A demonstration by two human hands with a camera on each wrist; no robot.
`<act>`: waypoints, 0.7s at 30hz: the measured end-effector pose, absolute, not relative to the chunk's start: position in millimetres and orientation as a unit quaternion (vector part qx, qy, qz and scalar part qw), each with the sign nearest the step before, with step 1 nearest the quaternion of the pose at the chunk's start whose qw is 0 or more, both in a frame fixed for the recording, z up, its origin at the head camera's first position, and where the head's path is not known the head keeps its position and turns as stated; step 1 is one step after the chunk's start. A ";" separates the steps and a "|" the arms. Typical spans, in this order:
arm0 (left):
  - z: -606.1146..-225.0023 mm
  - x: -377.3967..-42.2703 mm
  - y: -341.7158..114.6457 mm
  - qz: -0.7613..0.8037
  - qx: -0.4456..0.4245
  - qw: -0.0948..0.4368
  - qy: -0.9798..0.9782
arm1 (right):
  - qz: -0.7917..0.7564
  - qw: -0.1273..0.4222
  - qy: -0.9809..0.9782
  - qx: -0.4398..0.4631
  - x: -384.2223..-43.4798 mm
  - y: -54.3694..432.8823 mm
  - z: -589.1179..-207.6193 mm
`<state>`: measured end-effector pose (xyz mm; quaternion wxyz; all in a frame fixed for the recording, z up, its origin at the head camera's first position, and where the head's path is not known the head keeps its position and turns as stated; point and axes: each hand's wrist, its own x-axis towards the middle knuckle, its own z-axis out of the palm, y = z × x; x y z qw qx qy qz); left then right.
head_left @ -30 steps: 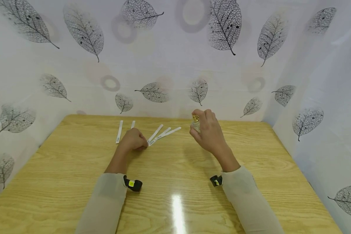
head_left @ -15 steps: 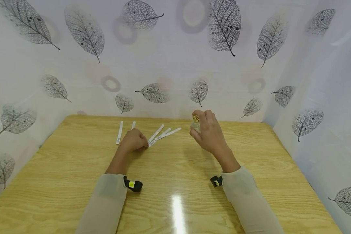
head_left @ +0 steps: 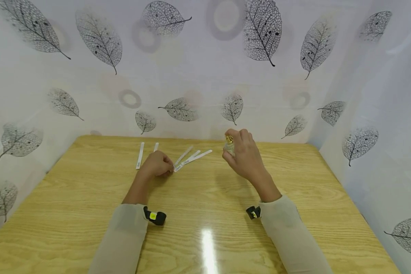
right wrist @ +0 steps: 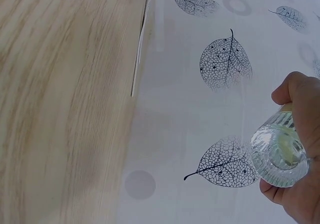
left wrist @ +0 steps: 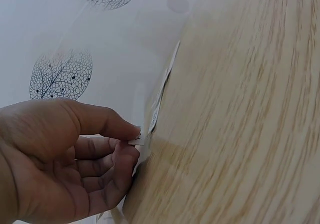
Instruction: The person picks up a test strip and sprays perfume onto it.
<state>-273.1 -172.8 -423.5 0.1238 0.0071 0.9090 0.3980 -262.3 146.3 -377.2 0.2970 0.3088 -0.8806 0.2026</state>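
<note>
My left hand (head_left: 156, 164) pinches the near end of a white paper test strip (head_left: 183, 155) between thumb and finger. In the left wrist view the pinched end of the strip (left wrist: 136, 142) shows between thumb and fingers. Two more printed test strips (head_left: 199, 155) lie on the table just right of it, overlapping at their near ends. Held up by my right hand (head_left: 245, 158) is a clear glass perfume bottle (head_left: 229, 147) with a gold spray top; the index finger rests on that top. The bottle's ribbed base (right wrist: 280, 154) faces the right wrist camera.
Left of my left hand lies another test strip (head_left: 140, 155), and one more strip (head_left: 156, 146) is partly hidden behind that hand. A leaf-patterned cloth (head_left: 205, 83) hangs along the back and sides of the wooden table (head_left: 205, 198).
The strip in my left hand looks fainter and thinner now than before, as if turned or lifted slightly. Both hands and the bottle stay almost in place.
</note>
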 end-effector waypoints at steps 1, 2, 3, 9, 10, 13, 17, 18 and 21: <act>-423.8 -273.5 -173.6 0.399 0.009 0.121 0.909 | 0.203 0.297 -0.881 0.308 -262.2 146.3 -377.1; -424.3 -274.0 -174.4 0.400 0.009 0.118 0.909 | 0.204 0.296 -0.881 0.307 -262.2 146.5 -377.1; -424.6 -274.3 -175.3 0.401 0.010 0.114 0.909 | 0.204 0.295 -0.882 0.307 -262.2 146.6 -377.1; -423.9 -275.0 -179.2 0.423 0.011 0.096 0.901 | 0.203 0.299 -0.880 0.307 -261.9 146.9 -377.0; -422.8 -274.6 -179.4 0.432 0.012 0.094 0.897 | 0.203 0.301 -0.880 0.308 -261.9 146.9 -377.1; -419.0 -273.0 -179.2 0.460 0.020 0.094 0.883 | 0.204 0.304 -0.877 0.310 -262.1 146.7 -376.9; -414.7 -271.8 -177.2 0.511 0.034 0.100 0.853 | 0.204 0.306 -0.876 0.312 -262.0 146.7 -376.8; -413.5 -271.7 -176.6 0.523 0.039 0.101 0.846 | 0.204 0.306 -0.875 0.313 -262.1 146.7 -376.8; -408.5 -270.9 -173.6 0.560 0.044 0.110 0.820 | 0.204 0.310 -0.874 0.314 -262.0 146.8 -376.7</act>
